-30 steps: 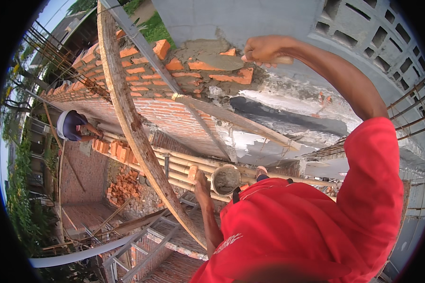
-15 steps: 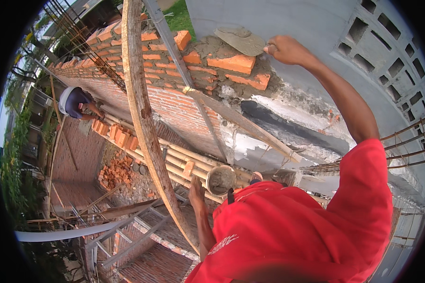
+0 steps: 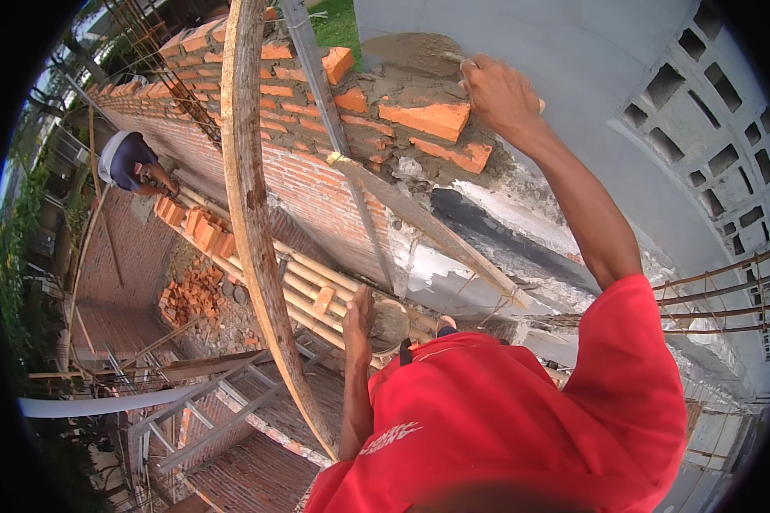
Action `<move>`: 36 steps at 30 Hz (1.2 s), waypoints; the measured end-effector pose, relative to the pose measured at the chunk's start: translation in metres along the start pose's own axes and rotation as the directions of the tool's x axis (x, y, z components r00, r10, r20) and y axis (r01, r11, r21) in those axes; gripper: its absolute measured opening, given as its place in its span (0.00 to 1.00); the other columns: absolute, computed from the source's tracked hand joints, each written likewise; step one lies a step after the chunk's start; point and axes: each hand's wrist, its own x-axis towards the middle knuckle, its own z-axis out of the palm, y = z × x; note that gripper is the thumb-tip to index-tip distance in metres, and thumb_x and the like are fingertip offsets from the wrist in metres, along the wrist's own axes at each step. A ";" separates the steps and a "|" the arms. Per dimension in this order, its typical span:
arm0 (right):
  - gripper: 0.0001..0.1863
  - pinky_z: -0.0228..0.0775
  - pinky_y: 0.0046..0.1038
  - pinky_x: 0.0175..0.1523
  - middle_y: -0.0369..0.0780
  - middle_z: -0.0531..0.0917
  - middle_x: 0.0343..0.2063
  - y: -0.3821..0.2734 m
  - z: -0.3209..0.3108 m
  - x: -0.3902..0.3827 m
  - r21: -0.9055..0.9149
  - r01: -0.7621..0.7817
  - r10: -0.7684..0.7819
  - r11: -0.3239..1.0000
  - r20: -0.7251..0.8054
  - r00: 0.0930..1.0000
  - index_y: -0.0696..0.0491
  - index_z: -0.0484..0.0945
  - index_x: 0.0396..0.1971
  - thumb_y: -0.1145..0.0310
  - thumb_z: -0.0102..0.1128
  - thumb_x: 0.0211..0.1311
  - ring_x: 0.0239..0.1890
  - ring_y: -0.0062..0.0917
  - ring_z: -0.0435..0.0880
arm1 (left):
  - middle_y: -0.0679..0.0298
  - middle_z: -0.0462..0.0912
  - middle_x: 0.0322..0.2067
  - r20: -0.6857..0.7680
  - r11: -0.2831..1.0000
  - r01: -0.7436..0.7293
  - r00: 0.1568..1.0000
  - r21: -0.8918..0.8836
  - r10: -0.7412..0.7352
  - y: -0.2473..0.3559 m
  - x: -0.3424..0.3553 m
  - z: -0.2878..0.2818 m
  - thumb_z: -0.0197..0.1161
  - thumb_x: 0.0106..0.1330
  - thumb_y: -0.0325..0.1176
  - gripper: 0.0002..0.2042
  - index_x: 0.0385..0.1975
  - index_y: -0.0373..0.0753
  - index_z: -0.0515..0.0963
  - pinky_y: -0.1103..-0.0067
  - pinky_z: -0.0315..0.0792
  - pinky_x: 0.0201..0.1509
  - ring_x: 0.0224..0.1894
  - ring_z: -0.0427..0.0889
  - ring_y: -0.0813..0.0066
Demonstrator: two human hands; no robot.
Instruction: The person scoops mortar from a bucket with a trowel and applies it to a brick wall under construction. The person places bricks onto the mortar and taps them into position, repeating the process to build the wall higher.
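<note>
My right hand [image 3: 500,96] is closed round the handle of a trowel [image 3: 415,53] over the top of the brick wall. The mortar-coated blade lies low over the mortar bed [image 3: 393,84], beside the grey wall. Just nearer are an orange brick [image 3: 432,120] set in mortar and another brick [image 3: 462,156] below it at the stepped wall end. My left hand [image 3: 358,318] hangs lower down, fingers loosely extended, with nothing visible in it. It partly covers a bucket of mortar [image 3: 390,323] standing on the bamboo platform.
A wooden pole [image 3: 246,171] crosses the view in front of the wall. A metal straightedge [image 3: 315,77] and a wooden batten [image 3: 436,229] stand against the brickwork. One loose brick [image 3: 323,299] and a row of bricks [image 3: 198,229] rest on the bamboo poles. A co-worker [image 3: 128,162] bends at the far left.
My right hand has moved left with the trowel, and the blade has gone from above the brick to the mortar behind it. My left hand has risen in front of the bucket.
</note>
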 end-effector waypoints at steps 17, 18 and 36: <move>0.18 0.78 0.49 0.48 0.58 0.86 0.36 -0.198 0.163 -0.316 0.343 -0.629 -0.003 0.698 0.879 0.477 0.63 0.80 0.46 0.62 0.63 0.68 0.42 0.55 0.86 | 0.43 0.55 0.77 -0.404 0.483 -0.238 0.873 -0.843 -0.275 -0.177 -0.066 -0.130 0.49 0.78 0.58 0.34 0.74 0.39 0.61 0.45 0.52 0.80 0.78 0.55 0.44; 0.18 0.78 0.50 0.49 0.57 0.87 0.38 -0.216 0.199 -0.347 0.309 -0.616 -0.043 0.724 0.912 0.408 0.63 0.80 0.47 0.62 0.63 0.67 0.44 0.54 0.87 | 0.43 0.55 0.77 -0.396 0.502 -0.205 0.865 -0.840 -0.309 -0.192 -0.073 -0.132 0.50 0.78 0.58 0.35 0.74 0.39 0.60 0.45 0.52 0.80 0.78 0.55 0.44; 0.11 0.83 0.40 0.36 0.53 0.88 0.43 -0.434 0.593 -0.578 0.526 0.453 -0.669 0.720 0.700 0.249 0.56 0.91 0.35 0.70 0.66 0.54 0.42 0.42 0.90 | 0.58 0.74 0.62 -0.803 0.756 0.649 0.406 -0.083 -0.437 -0.498 0.088 -0.324 0.75 0.65 0.37 0.35 0.69 0.34 0.66 0.62 0.68 0.66 0.62 0.73 0.65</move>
